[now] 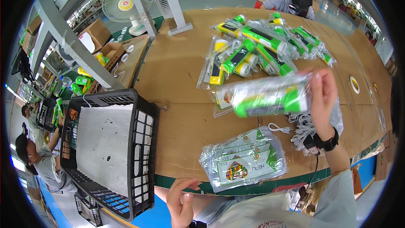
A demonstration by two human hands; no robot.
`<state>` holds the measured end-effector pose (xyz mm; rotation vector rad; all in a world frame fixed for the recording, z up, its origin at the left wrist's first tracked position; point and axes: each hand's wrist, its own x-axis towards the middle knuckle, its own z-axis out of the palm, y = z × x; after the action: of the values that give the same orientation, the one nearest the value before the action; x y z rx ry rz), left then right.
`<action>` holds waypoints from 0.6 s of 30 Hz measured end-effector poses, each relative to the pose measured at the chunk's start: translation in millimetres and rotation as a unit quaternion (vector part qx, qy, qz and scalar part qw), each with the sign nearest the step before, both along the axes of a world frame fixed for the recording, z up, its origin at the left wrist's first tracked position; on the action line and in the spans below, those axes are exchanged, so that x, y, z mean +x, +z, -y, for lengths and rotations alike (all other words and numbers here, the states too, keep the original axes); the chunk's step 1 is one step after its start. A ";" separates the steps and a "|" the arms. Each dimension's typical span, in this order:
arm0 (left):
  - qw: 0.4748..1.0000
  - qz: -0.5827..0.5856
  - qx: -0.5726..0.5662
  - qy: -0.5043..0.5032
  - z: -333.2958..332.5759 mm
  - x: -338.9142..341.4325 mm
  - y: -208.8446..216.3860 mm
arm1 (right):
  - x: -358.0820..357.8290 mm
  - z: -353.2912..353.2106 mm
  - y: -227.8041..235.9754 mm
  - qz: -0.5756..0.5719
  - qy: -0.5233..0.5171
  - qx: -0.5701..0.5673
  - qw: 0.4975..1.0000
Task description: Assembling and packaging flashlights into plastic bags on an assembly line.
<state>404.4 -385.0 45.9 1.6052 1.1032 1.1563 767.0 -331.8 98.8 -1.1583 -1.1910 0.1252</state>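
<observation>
My right hand [324, 97] is closed on the top of a clear plastic bag with a green and yellow flashlight [270, 101] inside. The bag hangs sideways above the cardboard-covered table, slightly blurred. My left hand [181, 200] is near the front edge, fingers apart and holding nothing. Just beyond it lies a stack of clear bags with printed cards [244, 162]. Farther back is a heap of bagged green and yellow flashlights [253, 52]. A bundle of white cables [301, 128] lies beside my right wrist, partly hidden by it, and a single white cable [278, 128] curls near the stack.
On the left stands a black plastic crate [143, 152] with a white sheet inside. A roll of tape [354, 84] lies at the right. A fan [124, 6] stands at the far left behind grey posts. One person [295, 2] sits across the table; another [38, 152] works at left.
</observation>
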 end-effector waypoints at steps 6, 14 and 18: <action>0.991 -0.123 -0.038 -0.037 0.4 -5.1 -3.4 | 113.6 -50.0 -17.6 -0.184 -0.092 0.075 0.976; 0.933 -0.149 0.017 -0.328 -18.6 13.2 29.4 | 111.6 -74.0 -56.7 -0.236 -0.007 -0.086 0.968; 0.939 -0.043 0.091 -0.330 -43.4 35.8 67.0 | 70.3 -47.8 -51.5 -0.170 0.018 -0.045 0.984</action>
<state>440.2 -341.6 112.9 1.9730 0.4362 0.7494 837.3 -284.0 47.3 -1.1411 -0.9098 0.3920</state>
